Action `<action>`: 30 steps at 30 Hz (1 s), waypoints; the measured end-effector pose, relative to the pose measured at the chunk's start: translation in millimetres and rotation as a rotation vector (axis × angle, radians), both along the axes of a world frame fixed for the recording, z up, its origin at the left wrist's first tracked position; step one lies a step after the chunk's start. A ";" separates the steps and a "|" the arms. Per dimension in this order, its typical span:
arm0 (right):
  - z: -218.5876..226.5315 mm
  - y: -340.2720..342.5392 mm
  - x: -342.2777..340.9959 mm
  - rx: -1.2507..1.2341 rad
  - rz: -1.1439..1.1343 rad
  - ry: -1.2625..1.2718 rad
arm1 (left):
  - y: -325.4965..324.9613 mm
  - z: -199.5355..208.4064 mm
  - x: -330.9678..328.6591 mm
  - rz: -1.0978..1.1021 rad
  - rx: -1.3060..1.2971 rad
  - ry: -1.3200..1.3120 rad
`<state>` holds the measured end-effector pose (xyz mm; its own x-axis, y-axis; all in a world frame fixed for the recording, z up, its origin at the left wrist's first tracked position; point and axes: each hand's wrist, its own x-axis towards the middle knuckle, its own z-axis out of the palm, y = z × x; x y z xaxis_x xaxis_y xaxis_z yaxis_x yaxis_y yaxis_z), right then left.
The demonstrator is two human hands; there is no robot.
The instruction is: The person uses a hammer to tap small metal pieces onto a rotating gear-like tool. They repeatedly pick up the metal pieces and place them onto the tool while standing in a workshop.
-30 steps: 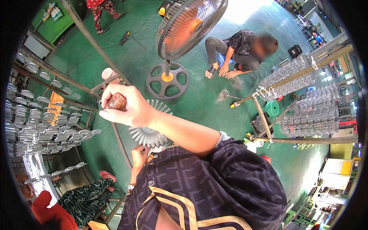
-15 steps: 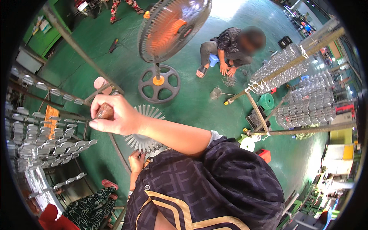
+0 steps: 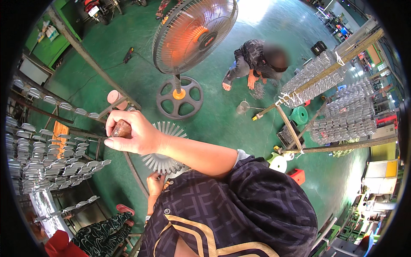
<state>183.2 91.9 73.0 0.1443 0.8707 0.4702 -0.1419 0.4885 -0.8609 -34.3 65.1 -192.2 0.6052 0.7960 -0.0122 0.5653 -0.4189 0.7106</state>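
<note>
My right hand (image 3: 136, 132) is closed in a fist around a brown wooden tool handle (image 3: 122, 129). Only the handle's blunt end shows; the rest is hidden by the hand. Below that wrist lies a ring of grey metal strips (image 3: 155, 163), fanned out like spokes, and my forearm covers part of it. At the ring's near edge is my left hand (image 3: 155, 184), its fingers drawn together by the strips' ends. What they grip is too small to make out.
A standing fan (image 3: 192, 40) rises beyond my right arm. Racks hung with metal parts stand at left (image 3: 47, 156) and right (image 3: 342, 115). A co-worker (image 3: 254, 60) crouches by a pile of small pieces (image 3: 257, 91). Patterned trousers (image 3: 100, 233) show at lower left.
The view has shifted slightly, while my right hand keeps its hold on the handle. The co-worker bends with hands still at the pile. A person's legs at the top have moved mostly out of view.
</note>
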 end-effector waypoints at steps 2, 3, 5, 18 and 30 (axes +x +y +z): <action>-0.9 1.9 -1.7 0.011 0.003 0.005 | 0.6 -5.4 -3.4 0.005 -0.002 0.001; -1.6 2.5 -2.1 0.017 0.002 0.007 | 0.4 -4.2 -3.0 0.006 -0.001 0.002; -3.4 3.6 -3.3 0.007 0.008 0.005 | -0.7 -1.7 -2.8 0.008 0.002 0.008; -4.2 8.5 -4.9 0.018 0.008 -0.016 | -0.8 1.7 -4.3 0.039 -0.006 0.083; -0.2 8.3 -1.8 -0.032 0.038 0.023 | -1.9 2.0 -6.1 0.067 -0.031 0.090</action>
<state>181.4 100.2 72.7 0.1216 0.8902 0.4391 -0.1794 0.4548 -0.8723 -40.4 63.2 -190.3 0.5460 0.8330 -0.0894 0.6537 -0.3568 0.6673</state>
